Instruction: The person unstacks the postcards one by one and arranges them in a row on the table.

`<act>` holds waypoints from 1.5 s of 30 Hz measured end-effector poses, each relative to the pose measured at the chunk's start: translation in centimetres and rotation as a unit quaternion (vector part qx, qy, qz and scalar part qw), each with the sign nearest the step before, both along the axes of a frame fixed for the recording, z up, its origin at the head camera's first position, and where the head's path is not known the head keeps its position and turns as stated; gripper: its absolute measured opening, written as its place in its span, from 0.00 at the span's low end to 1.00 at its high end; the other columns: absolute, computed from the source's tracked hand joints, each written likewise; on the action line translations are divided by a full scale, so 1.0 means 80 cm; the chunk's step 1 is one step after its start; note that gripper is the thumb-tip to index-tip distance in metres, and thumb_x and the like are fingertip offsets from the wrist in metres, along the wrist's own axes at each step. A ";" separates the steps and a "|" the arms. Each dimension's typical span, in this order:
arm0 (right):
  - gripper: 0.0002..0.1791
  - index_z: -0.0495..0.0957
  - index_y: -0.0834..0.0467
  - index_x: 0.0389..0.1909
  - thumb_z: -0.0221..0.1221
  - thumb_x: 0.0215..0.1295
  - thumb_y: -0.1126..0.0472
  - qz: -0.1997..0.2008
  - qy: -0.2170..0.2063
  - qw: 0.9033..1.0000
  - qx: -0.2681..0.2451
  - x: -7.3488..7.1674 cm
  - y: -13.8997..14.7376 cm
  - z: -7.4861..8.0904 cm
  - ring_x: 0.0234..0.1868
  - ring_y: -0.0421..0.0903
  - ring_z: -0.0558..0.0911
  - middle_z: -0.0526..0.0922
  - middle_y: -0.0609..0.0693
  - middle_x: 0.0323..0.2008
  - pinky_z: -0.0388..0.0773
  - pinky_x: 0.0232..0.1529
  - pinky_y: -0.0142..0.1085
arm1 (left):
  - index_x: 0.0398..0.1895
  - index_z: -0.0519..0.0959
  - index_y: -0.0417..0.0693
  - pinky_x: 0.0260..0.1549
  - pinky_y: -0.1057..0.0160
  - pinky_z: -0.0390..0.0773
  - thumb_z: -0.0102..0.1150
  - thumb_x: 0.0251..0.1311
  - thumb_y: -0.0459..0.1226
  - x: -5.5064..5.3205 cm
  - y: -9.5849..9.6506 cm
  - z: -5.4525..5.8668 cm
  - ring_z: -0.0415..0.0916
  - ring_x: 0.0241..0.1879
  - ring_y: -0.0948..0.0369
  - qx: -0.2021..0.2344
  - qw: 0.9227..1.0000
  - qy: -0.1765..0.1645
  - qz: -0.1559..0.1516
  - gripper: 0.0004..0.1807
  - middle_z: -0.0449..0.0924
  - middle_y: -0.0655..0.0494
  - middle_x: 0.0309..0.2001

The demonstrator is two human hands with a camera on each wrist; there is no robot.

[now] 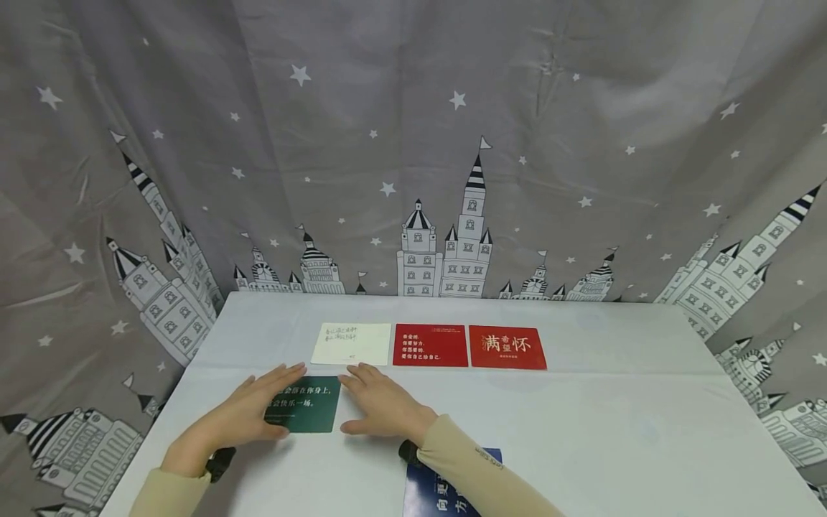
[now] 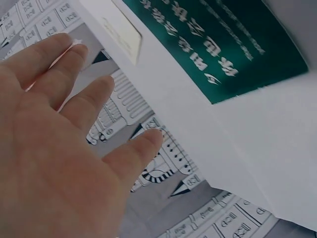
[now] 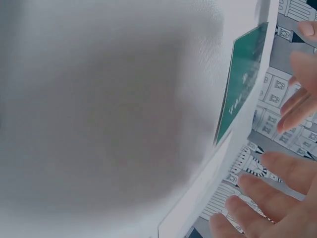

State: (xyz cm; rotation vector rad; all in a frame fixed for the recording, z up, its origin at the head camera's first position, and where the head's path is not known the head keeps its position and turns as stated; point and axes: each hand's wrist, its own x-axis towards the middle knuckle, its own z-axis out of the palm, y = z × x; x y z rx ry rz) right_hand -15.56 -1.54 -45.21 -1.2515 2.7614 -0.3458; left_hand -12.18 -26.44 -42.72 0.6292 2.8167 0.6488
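Note:
A dark green card (image 1: 314, 416) with white lettering lies flat on the white table, between two hands. The left hand (image 1: 242, 413) overlaps its left edge in the head view, fingers spread and relaxed. At the card's right edge is the right hand (image 1: 381, 406), thumb apart from its loosely extended fingers. In the left wrist view, the left palm (image 2: 64, 148) faces the camera, holding nothing, and the green card (image 2: 237, 49) lies beyond the fingertips. The right wrist view has the right hand's fingers (image 3: 275, 198) spread near the green card (image 3: 241, 84).
Behind the green card lie a cream card (image 1: 352, 345) with handwriting, a red card (image 1: 431, 346) and an orange-red card (image 1: 508, 348), in a row. A blue printed sheet (image 1: 423, 495) is partly hidden under the right forearm. A grey castle-patterned curtain (image 1: 400, 143) borders the table (image 1: 614, 431).

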 end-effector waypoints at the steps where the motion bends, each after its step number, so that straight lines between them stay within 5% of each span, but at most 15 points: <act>1: 0.41 0.59 0.55 0.65 0.57 0.54 0.39 -0.002 -0.004 1.000 -0.003 0.000 0.003 0.001 0.66 0.48 0.55 0.59 0.50 0.65 0.50 0.64 0.36 | 0.66 0.57 0.44 0.55 0.34 0.44 0.71 0.37 0.45 0.001 0.002 0.001 0.49 0.63 0.42 0.000 1.000 0.002 -0.002 0.50 0.55 0.44 0.65; 11: 0.41 0.57 0.52 0.66 0.57 0.54 0.39 -0.026 -0.039 0.998 -0.028 0.007 0.039 0.015 0.67 0.48 0.51 0.57 0.49 0.66 0.51 0.64 0.39 | 0.67 0.57 0.48 0.53 0.32 0.45 0.69 0.39 0.49 0.008 0.026 0.008 0.49 0.64 0.44 0.005 1.000 0.009 -0.022 0.49 0.55 0.47 0.66; 21: 0.43 0.56 0.53 0.67 0.58 0.53 0.40 -0.039 -0.034 0.997 -0.049 0.009 0.076 0.025 0.66 0.47 0.54 0.55 0.50 0.66 0.56 0.62 0.42 | 0.67 0.57 0.53 0.54 0.32 0.43 0.67 0.41 0.52 0.014 0.044 0.010 0.49 0.64 0.45 0.005 1.000 -0.007 -0.014 0.48 0.54 0.50 0.67; 32: 0.42 0.57 0.54 0.66 0.58 0.53 0.41 -0.039 -0.012 0.996 -0.085 0.017 0.109 0.033 0.65 0.49 0.56 0.58 0.52 0.64 0.58 0.61 0.44 | 0.68 0.56 0.55 0.55 0.33 0.44 0.65 0.45 0.52 0.016 0.069 0.013 0.49 0.65 0.50 0.018 0.998 0.021 -0.051 0.45 0.54 0.56 0.67; 45: 0.43 0.56 0.53 0.67 0.60 0.52 0.43 -0.056 -0.021 0.993 -0.102 0.033 0.141 0.039 0.65 0.48 0.56 0.56 0.52 0.65 0.59 0.61 0.44 | 0.68 0.53 0.62 0.58 0.37 0.39 0.65 0.43 0.53 0.024 0.088 0.018 0.45 0.67 0.53 0.029 0.998 0.003 -0.064 0.47 0.50 0.59 0.68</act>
